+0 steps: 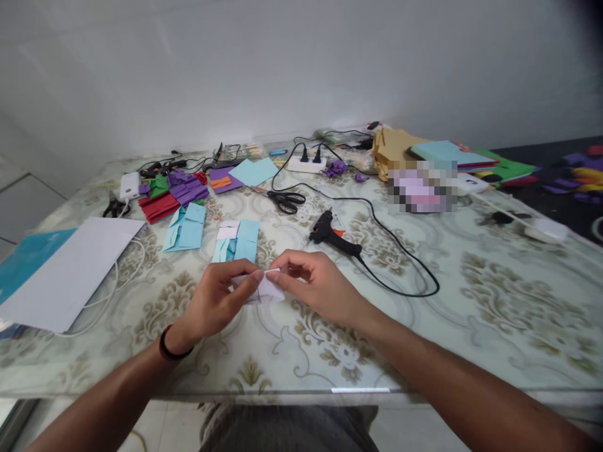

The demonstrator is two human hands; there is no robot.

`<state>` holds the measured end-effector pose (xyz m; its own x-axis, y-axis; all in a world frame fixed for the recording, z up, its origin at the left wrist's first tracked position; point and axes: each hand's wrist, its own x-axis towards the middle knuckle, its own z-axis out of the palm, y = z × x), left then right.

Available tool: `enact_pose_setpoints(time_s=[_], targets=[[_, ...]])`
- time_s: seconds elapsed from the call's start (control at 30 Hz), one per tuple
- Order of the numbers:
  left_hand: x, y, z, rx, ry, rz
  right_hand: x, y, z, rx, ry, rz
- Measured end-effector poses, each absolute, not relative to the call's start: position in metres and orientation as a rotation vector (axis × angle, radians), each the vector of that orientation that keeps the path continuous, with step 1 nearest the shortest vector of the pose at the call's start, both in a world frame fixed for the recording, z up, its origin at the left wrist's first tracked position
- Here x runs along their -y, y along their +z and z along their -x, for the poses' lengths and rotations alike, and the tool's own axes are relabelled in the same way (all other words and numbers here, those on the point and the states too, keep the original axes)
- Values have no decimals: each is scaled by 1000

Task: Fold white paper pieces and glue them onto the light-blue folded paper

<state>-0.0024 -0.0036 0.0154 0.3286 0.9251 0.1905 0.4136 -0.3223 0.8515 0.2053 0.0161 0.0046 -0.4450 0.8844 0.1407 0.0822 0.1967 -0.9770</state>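
A small piece of folded white paper [270, 291] is pinched between my two hands, close to the middle of the table. My left hand [225, 295] grips its left side with thumb and fingers. From the right, my right hand [316, 281] pinches the upper right edge, thumb tip near the other thumb. Just beyond my hands lies a folded light-blue paper piece [247, 237] with a white part. Another folded light-blue piece [191, 227] rests to its left. The paper's underside is hidden by my fingers.
A black glue gun [335, 233] lies right of centre, its cord looping rightward. Black scissors [286, 201] and a white power strip [306, 164] are farther back. White sheets [78, 270] lie at left, near stacked red folded strips [158, 206]. Coloured paper [452, 152] is stacked at back right.
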Motion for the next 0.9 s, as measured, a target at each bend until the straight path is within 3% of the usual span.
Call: enact_pose_setpoints(time_s=[0.57,0.9], targets=[[6,18,4,-1170,954,-2093,-23,4,-211,1639,1402,892],[3,12,3,-1218,970,-1885,-17,2,-207,1780,1186,890]])
